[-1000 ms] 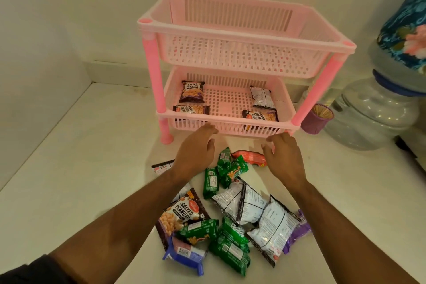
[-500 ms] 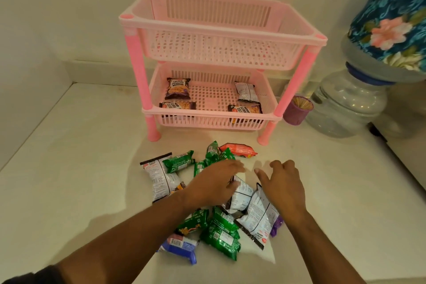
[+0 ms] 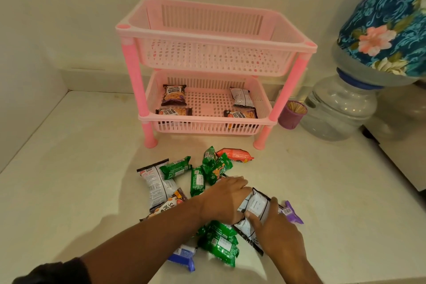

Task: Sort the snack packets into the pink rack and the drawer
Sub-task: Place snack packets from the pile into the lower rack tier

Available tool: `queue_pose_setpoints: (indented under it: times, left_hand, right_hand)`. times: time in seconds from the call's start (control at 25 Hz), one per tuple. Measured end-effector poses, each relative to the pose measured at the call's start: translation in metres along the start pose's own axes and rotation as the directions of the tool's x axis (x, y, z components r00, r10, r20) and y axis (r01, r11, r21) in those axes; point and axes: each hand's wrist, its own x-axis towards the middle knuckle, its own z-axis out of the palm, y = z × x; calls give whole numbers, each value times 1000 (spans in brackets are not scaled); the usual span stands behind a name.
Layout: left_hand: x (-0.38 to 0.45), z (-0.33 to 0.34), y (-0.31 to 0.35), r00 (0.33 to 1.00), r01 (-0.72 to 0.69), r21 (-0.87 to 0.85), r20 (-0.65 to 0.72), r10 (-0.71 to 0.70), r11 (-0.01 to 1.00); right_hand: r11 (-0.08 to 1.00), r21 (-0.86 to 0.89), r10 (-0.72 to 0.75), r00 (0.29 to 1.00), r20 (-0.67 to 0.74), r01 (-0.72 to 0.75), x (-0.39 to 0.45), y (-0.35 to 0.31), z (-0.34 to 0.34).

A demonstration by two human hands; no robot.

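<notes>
1. Both hands are closing on white-backed snack packets [image 3: 253, 208] at the near edge of a loose pile on the tabletop [image 3: 69, 168], at six o'clock from the pink rack [image 3: 214, 37].
2. The left hand [image 3: 224, 200] is curling its fingers [image 3: 239, 183] over one packet's left end; the right hand [image 3: 276, 230] is pinching the same cluster from the four o'clock side, thumb on top.
3. How many packets each hand is holding cannot be told, since they overlap.
4. Risk, as judged: the slick foil is likely to slip if several packets are being lifted together, and green packets [image 3: 219, 242] lying beneath could be dragged off towards the tabletop's near edge.
5. Four peanut packets [image 3: 174, 94] are already lying in the rack's lower tier; the upper tier is looking empty.
6. No drawer is showing, so the purple packet [image 3: 291, 213] at three o'clock of the hands is waiting, destination unclear.
</notes>
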Motion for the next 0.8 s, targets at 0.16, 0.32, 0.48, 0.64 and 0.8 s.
queue_pose_setpoints:
  times: [0.16,0.32,0.48,0.64,0.8]
  left_hand:
    - [5,3,0,1000,-9,104,5,8,995]
    - [6,2,-1,1000,-5,182,-1,6,983]
    - [7,-5,-6,1000,19,174,9,-21,984]
    - [7,-37,-15,991,137,26,4,-137,990]
    - [11,-85,-33,976,192,-92,-86,-200,977]
  right_hand:
    - [992,128,3,1000,-17,-1,2,-5,3]
    - [965,264,1,1000,12,-4,7,-7,2]
    - [954,300,-24,1000,5,21,12,-7,-7]
    - [941,327,-68,996,-55,82,19,-11,-36]
    - [916,361,-102,971,-216,176,33,-23,-79]
